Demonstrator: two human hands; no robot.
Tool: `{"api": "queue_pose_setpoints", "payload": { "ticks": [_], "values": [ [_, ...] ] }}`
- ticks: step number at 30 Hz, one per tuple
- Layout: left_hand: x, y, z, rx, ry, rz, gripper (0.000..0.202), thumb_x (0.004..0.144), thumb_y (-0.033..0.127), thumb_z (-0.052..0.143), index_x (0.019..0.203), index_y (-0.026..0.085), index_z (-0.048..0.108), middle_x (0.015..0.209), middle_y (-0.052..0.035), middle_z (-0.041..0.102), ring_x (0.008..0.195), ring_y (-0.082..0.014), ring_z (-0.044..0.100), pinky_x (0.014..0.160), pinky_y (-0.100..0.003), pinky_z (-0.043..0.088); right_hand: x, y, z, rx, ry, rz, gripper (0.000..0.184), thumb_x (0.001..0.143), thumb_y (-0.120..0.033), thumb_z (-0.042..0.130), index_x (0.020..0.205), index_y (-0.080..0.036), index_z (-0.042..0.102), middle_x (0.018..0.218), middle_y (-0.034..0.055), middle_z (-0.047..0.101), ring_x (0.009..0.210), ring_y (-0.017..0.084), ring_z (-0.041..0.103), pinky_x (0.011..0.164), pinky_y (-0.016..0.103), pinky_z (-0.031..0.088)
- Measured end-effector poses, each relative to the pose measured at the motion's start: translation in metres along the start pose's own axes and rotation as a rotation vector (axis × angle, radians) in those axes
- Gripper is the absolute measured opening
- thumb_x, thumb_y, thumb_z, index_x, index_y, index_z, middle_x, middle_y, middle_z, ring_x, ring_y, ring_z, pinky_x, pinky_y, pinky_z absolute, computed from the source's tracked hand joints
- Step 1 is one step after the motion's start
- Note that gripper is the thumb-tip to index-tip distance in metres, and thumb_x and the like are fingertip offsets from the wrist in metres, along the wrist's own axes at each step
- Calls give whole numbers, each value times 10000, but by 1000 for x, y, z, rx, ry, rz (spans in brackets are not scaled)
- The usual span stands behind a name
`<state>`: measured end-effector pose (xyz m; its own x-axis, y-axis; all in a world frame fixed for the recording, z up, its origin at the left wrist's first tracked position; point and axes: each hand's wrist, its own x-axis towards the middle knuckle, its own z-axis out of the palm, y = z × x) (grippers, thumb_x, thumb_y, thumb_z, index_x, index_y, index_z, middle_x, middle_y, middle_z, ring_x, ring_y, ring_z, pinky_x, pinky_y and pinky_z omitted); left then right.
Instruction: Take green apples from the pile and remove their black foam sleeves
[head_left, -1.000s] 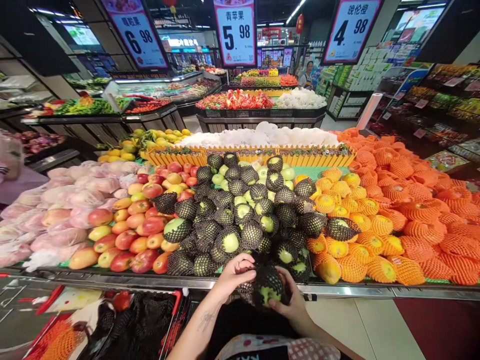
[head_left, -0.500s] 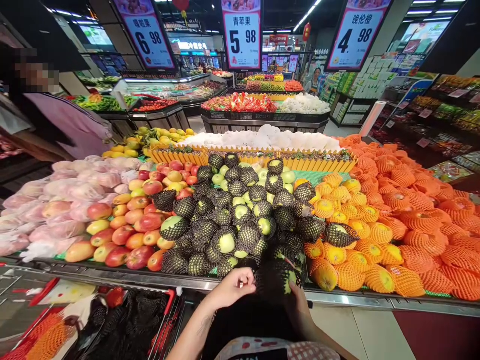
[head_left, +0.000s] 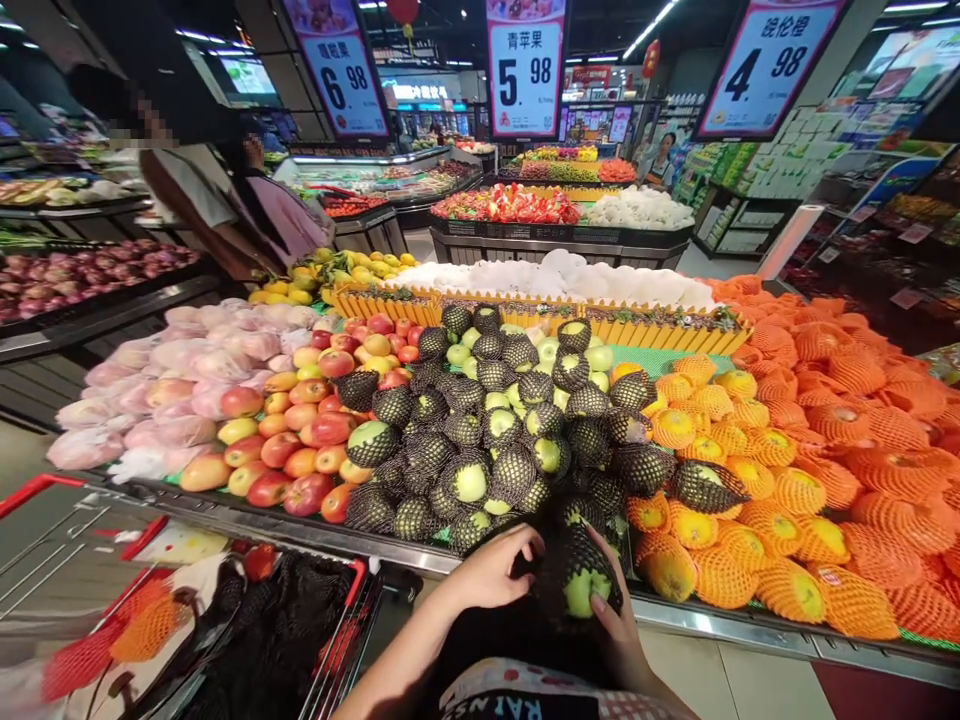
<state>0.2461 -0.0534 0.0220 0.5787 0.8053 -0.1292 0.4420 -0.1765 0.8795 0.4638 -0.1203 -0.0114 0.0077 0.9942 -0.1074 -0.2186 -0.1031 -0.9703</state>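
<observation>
My right hand (head_left: 619, 610) holds a green apple (head_left: 587, 592) that is partly wrapped in a black foam net (head_left: 576, 545); the bare green end faces me. To its left, my left hand (head_left: 491, 572) is closed with bent fingers at the dark, blurred side of the net, which appears pinched there. Just beyond both hands lies a heap of green apples in black foam nets (head_left: 466, 478), some with their green skin showing. The stand's metal front edge (head_left: 420, 556) runs close behind my left hand.
Red apples (head_left: 304, 455) and pink-wrapped fruit (head_left: 176, 385) lie to the left. Oranges in orange nets (head_left: 776, 540) lie to the right. A shopping cart (head_left: 352, 590) with black nets (head_left: 259, 640) stands at lower left. Two people (head_left: 274, 205) are beyond the stand.
My view has swung left, so the stand appears farther right. The apple in my right hand has turned and shows more green skin. A second person shows at the left.
</observation>
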Motion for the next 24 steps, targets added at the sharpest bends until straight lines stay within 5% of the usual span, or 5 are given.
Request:
{"api": "queue_pose_setpoints", "payload": {
  "ticks": [3, 7, 16, 19, 24],
  "values": [
    [-1, 15, -21, 14, -2, 91, 727, 662, 116, 678, 1358, 197, 483, 1341, -119, 564, 1188, -253, 560, 976, -363, 500, 5, 4, 4, 2, 34, 2, 763, 832, -625, 668, 1496, -315, 457, 1426, 76, 607, 1383, 350, 488, 1162, 547, 368],
    [-1, 26, -25, -42, -95, 222, 1062, 605, 140, 772, 1554, 217, 301, 1582, -152, 387, 1415, -341, 425, 1184, -466, 372, 9, 19, 11, -11, 71, 77, 727, 791, -611, 728, 1428, -311, 548, 1381, 87, 645, 1380, 365, 489, 1174, 552, 358],
    [-11, -2, -34, -19, 17, 214, 993, 543, 176, 814, 1472, 257, 471, 1544, -114, 476, 1385, -339, 483, 1184, -465, 378, 14, 48, 36, 36, 7, 79, 713, 732, -645, 771, 1344, -311, 624, 1454, 85, 593, 1419, 374, 447, 1212, 570, 287],
    [-21, -15, -49, -69, 93, 174, 980, 465, 267, 879, 1386, 232, 549, 1390, -115, 626, 1243, -345, 602, 1108, -457, 450, 14, 52, 57, 143, -78, 75, 956, 542, -797, 791, 1343, -304, 625, 1446, 113, 604, 1417, 417, 448, 1191, 591, 315],
    [-40, -36, -82, -150, 167, 94, 1019, 395, 323, 921, 1331, 181, 547, 1293, -137, 663, 1159, -347, 633, 1055, -443, 482, 21, 50, 111, 58, 17, 150, 1098, 346, -548, 994, 1335, -258, 614, 1372, 156, 663, 1327, 431, 550, 1167, 608, 348]
  ]
}}
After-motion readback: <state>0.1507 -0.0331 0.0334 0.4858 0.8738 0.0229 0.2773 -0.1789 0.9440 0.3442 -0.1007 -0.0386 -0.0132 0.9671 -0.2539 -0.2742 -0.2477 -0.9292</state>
